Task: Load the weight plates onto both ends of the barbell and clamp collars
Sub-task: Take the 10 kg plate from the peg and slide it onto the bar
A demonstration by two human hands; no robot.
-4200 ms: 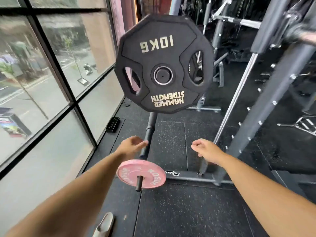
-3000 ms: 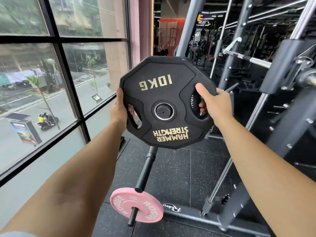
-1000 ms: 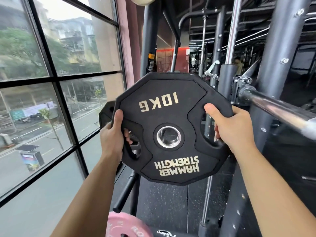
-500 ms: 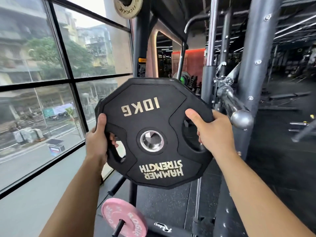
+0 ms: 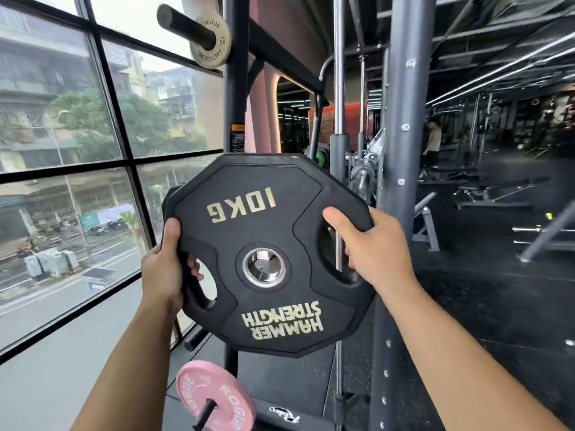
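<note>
Black 10 kg plate (image 5: 264,244) upright at centre, left hand (image 5: 161,269) gripping 9 o'clock handle, right hand (image 5: 373,250) gripping 3 o'clock handle, pink plate (image 5: 214,396) on floor peg at 6 o'clock.

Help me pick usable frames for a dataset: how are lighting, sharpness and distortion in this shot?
Head view: bright windows on the left, gym interior on the right dark; the 10KG plate and both hands are sharp with readable lettering; wide-angle lens bows the rack upright and window bars; metal hub shows slight glare.
</note>
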